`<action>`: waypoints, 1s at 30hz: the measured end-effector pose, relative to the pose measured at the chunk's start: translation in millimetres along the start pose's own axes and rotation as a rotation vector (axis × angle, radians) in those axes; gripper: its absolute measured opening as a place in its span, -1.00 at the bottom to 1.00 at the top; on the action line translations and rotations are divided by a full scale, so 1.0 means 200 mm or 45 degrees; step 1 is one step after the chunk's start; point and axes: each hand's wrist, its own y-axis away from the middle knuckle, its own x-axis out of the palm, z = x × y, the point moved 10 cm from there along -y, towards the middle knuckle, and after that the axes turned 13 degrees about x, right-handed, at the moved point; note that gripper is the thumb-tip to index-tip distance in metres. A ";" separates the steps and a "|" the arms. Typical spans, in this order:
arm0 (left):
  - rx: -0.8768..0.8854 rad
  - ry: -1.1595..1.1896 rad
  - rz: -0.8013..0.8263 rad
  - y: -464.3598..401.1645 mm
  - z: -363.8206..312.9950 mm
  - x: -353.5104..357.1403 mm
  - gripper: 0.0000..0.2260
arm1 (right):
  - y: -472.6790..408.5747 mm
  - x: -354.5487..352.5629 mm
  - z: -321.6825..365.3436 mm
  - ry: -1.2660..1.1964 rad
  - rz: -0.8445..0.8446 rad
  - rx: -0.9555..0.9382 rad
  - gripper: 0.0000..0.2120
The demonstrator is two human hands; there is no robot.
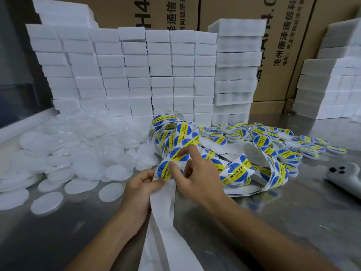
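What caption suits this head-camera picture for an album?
Left hand holds the label strip while right hand pinches a blue-and-yellow sticker beside piled white lids.

backing strip (162,222): cut by bottom edge | grey device (343,178): cut by right edge

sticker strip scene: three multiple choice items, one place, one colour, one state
1. The pile of plain white round plastic lids lies: A left of the left hand; B right of it; C on boxes.
2. The round stickers on the white paper backing strip are: A red and green; B blue and yellow; C black.
3. The left hand: A lies flat; B holds a lid; C pinches the strip.
A: heaped at the picture's left. B: blue discs, yellow bands. C: thumb and fingers close on it.
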 end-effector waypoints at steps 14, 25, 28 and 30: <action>0.102 -0.231 0.154 0.05 -0.04 0.07 -0.86 | 0.00 0.18 -0.05 -0.734 0.712 0.222 -0.20; -0.028 0.111 -0.123 0.00 0.00 -0.02 -0.84 | 0.03 -0.03 0.07 -0.076 -0.134 -0.401 -0.78; -0.034 0.135 -0.141 0.01 -0.01 -0.02 -0.85 | 0.06 -0.05 0.12 0.034 -0.242 -0.568 -0.86; -0.044 0.183 -0.155 0.01 -0.02 -0.02 -0.86 | 0.07 -0.03 0.15 0.091 -0.239 -0.634 -0.84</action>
